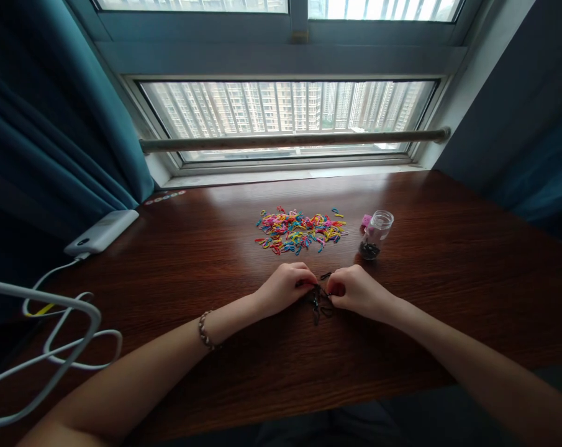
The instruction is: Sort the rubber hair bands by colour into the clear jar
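Observation:
Small black hair ties [316, 310] lie in a loose cluster on the brown table, between and just below my two hands. My left hand [287, 288], a braided band [205, 332] round its wrist, is pinched on a black hair tie at the cluster's upper left. Close by on the right, my right hand [359, 290] pinches a black hair tie too, its curled fingers partly hiding it. Behind my right hand stands a clear open jar [377, 228], with black hair ties at its bottom.
Farther back lies a spread pile of multicoloured hair ties [299, 231]. A pink object [366, 220] sits beside the jar. At the left are a white power bank [101, 233] and looping white cable [87, 338]. The window [290, 112] borders the table's far edge.

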`<move>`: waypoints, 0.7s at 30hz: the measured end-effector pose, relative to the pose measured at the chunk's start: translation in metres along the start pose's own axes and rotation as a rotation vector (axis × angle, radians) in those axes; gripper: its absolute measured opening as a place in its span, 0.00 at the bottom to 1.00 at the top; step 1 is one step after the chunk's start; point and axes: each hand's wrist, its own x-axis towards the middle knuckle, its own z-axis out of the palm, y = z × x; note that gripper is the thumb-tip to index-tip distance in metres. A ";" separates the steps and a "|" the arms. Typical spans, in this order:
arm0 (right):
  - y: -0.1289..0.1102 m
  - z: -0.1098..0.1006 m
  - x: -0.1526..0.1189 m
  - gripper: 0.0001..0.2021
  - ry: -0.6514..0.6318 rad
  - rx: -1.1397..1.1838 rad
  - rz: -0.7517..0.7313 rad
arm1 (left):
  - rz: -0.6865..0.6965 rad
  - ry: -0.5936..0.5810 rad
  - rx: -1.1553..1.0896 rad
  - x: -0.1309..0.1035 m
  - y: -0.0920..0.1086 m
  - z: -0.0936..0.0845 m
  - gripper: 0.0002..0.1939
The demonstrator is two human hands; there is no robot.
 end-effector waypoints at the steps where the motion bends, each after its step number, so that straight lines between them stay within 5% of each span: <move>1: 0.000 0.001 -0.001 0.04 0.015 0.008 -0.004 | -0.007 -0.001 0.018 0.000 0.001 0.000 0.08; 11: -0.001 0.010 -0.007 0.02 0.048 0.180 -0.002 | -0.167 -0.130 0.148 -0.002 0.011 -0.013 0.07; 17: -0.008 0.012 -0.012 0.16 0.024 0.117 -0.029 | -0.226 -0.137 0.128 -0.003 0.014 -0.021 0.04; 21: -0.011 0.016 -0.014 0.09 0.039 0.086 -0.034 | -0.254 -0.207 0.044 -0.004 0.015 -0.025 0.08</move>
